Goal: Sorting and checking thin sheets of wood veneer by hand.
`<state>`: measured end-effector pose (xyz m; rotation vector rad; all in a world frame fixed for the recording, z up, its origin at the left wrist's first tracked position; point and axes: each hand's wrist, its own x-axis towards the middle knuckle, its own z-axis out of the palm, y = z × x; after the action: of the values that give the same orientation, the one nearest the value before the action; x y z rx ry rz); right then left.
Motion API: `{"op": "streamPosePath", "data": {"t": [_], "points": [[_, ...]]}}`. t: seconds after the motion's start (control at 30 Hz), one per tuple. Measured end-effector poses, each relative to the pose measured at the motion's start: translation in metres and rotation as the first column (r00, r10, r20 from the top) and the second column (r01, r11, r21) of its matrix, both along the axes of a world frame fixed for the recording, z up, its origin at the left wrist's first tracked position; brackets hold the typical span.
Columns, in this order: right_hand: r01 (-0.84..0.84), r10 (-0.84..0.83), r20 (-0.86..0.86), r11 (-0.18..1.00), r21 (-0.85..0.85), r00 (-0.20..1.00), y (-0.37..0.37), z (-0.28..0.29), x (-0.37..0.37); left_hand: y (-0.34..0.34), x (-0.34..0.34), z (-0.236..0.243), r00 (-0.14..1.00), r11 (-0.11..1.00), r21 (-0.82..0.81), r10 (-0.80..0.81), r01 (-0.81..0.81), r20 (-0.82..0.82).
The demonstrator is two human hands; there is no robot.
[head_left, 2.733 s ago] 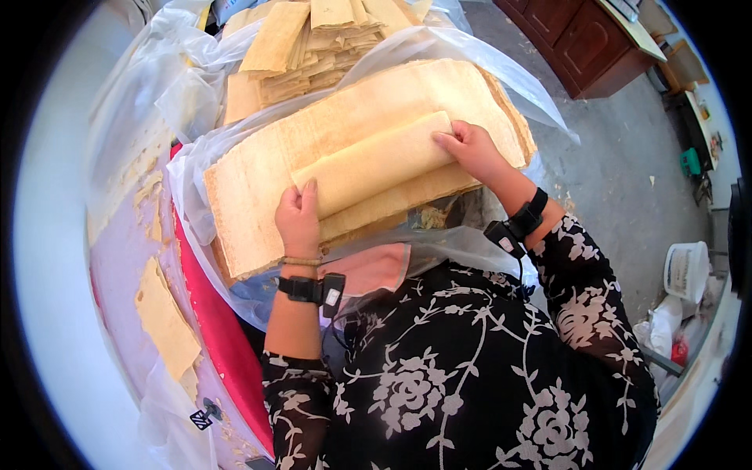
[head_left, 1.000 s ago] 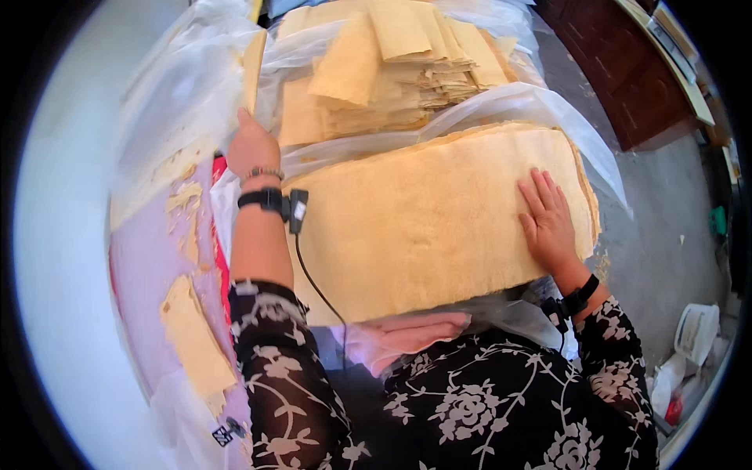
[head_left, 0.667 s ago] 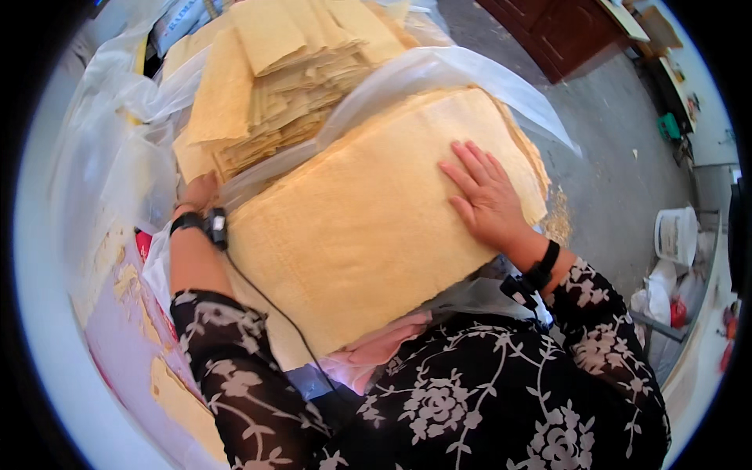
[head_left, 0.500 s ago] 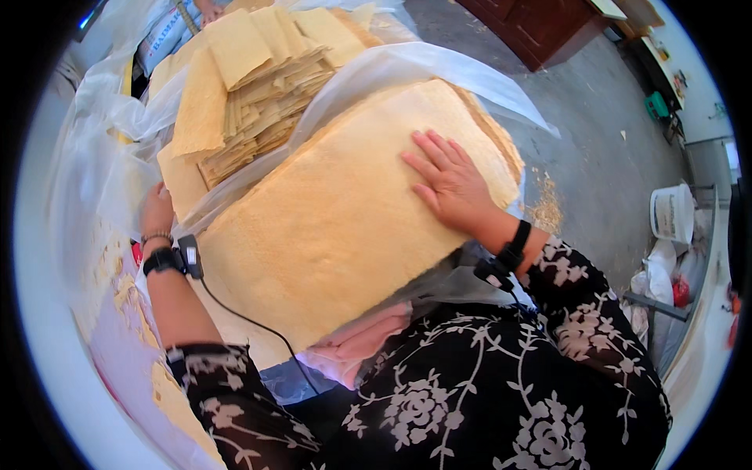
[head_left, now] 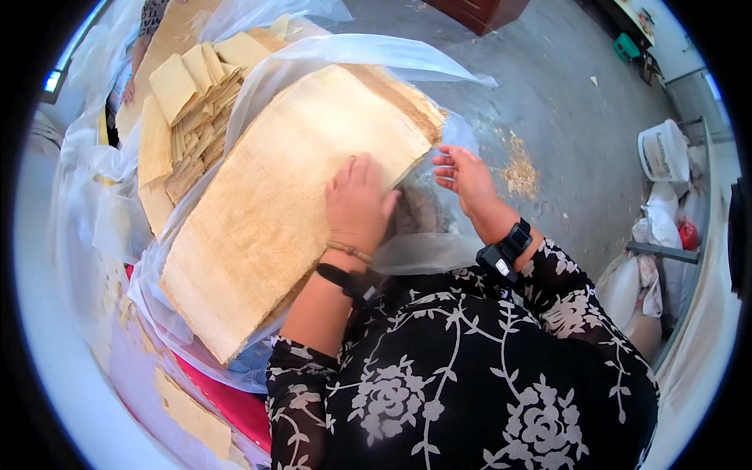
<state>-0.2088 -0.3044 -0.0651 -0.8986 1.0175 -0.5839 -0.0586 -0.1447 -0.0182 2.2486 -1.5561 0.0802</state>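
A stack of wide, pale-yellow thin sheets lies on clear plastic, angled across the middle, with rough layered edges. My left hand rests palm down on its near right part, fingers apart and slightly blurred. My right hand is off the stack, just beyond its right corner, fingers loosely bent and apart with nothing visible in them. Behind, to the left, a pile of folded yellow sheets sits in several uneven layers.
Another person's hand is at the upper left. Plastic sheeting drapes the left side. A dark wooden cabinet stands at the back; white bucket, sacks and metal rail are at right. Torn sheets lie lower left.
My left hand has moved from the far left onto the stack. My right hand has lifted off it toward the right. The folded sheet held earlier is out of both hands.
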Motion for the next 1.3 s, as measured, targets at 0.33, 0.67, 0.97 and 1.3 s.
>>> {"op": "streamPosePath", "data": {"t": [0.33, 0.67, 0.97, 1.3], "points": [[-0.218, 0.198, 0.130, 0.962, 0.163, 0.971, -0.013, 0.007, 0.003, -0.011, 0.000, 0.007, 0.999, 0.999, 0.022, 0.045, -0.045, 0.014], [-0.552, 0.068, -0.644, 0.588, -0.591, 0.762, -0.021, 0.046, 0.020, -0.026, -0.009, 0.009, 0.998, 0.998, 0.038, 0.054, -0.054, 0.020], [-0.363, 0.268, -0.256, 0.518, -0.775, 0.929, 0.004, 0.085, 0.040, -0.037, -0.017, 0.017, 0.960, 0.954, -0.114, 0.281, -0.278, 0.011], [-0.365, 0.448, 0.217, 0.869, -0.334, 0.867, -0.025, 0.019, 0.051, -0.059, 0.001, 0.012, 0.868, 0.920, 0.094, 0.390, -0.380, -0.307]]}}
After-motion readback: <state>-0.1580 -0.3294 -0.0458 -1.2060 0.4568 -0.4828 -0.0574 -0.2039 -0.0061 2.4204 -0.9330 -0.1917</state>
